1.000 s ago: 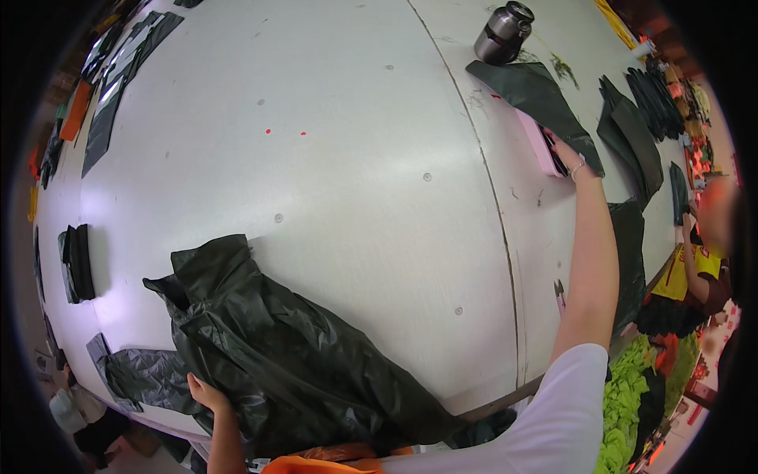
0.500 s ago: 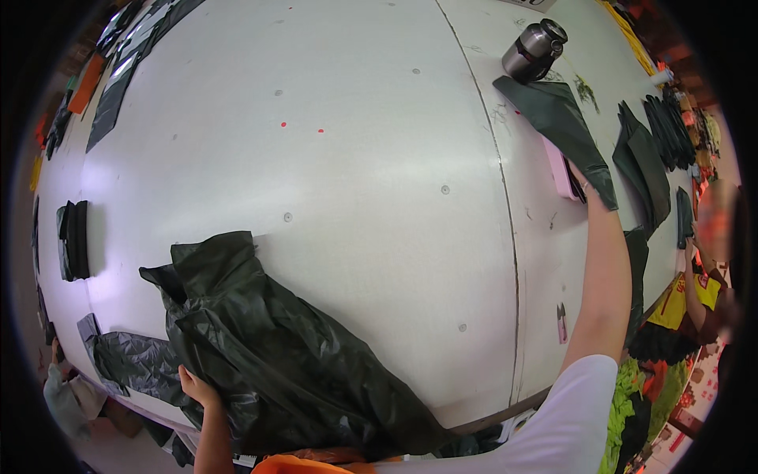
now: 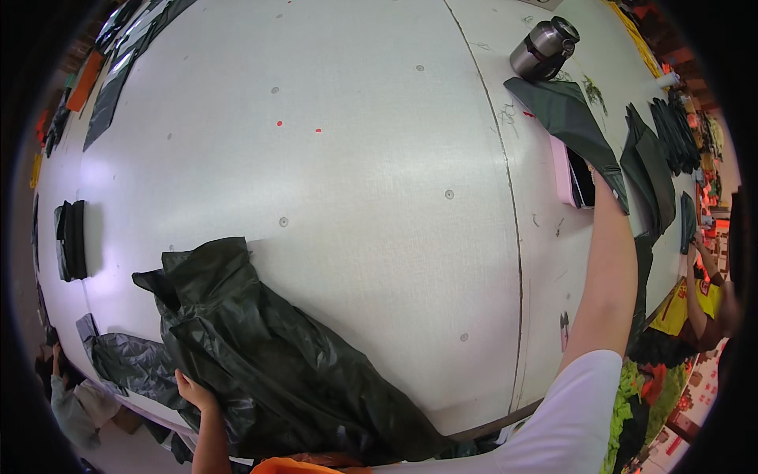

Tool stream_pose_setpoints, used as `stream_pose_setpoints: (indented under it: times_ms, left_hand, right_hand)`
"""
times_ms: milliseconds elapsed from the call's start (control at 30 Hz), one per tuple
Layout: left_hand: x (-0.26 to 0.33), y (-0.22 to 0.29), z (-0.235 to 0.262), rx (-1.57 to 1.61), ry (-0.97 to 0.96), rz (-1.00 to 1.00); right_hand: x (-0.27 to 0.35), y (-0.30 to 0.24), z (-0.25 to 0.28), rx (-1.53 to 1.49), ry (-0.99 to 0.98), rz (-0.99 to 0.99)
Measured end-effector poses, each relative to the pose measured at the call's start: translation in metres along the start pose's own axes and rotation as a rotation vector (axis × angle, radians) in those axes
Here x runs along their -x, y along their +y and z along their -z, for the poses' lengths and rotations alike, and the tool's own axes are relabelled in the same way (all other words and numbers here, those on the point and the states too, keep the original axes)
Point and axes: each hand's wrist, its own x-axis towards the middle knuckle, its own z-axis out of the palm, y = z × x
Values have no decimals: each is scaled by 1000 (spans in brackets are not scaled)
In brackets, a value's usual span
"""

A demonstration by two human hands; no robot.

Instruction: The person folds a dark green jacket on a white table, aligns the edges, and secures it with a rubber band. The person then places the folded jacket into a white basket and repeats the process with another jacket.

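Note:
A large dark green waterproof garment lies crumpled along the near left part of the table. At its left edge my left hand is closed on the fabric, thumb up. My right arm reaches far to the right, where my right hand goes in under a folded dark green fabric piece. The fingers are hidden beneath it. Below that piece, a pink tray shows partly, with a flat black object in it. A steel bottle stands at the piece's far end.
Thread snips lie beside my right forearm. More dark green pieces are stacked on the right. A folded dark bundle sits at the left. A seam crosses the white table. Other people work at both sides.
The view has shifted slightly. More of the flat black object in the pink tray shows beside my right wrist. My left hand keeps its hold on the garment.

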Motion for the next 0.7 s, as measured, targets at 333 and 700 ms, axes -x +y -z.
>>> stream_pose_setpoints:
  times_ms: [333, 700]
  left_hand:
    - [5, 22, -4, -14, 4, -44]
    - [5, 24, -5, -4, 13, -95]
  right_hand:
    - [6, 62, 17, -223, -68, -144]
    - [34, 106, 29, -350, -95, -254]
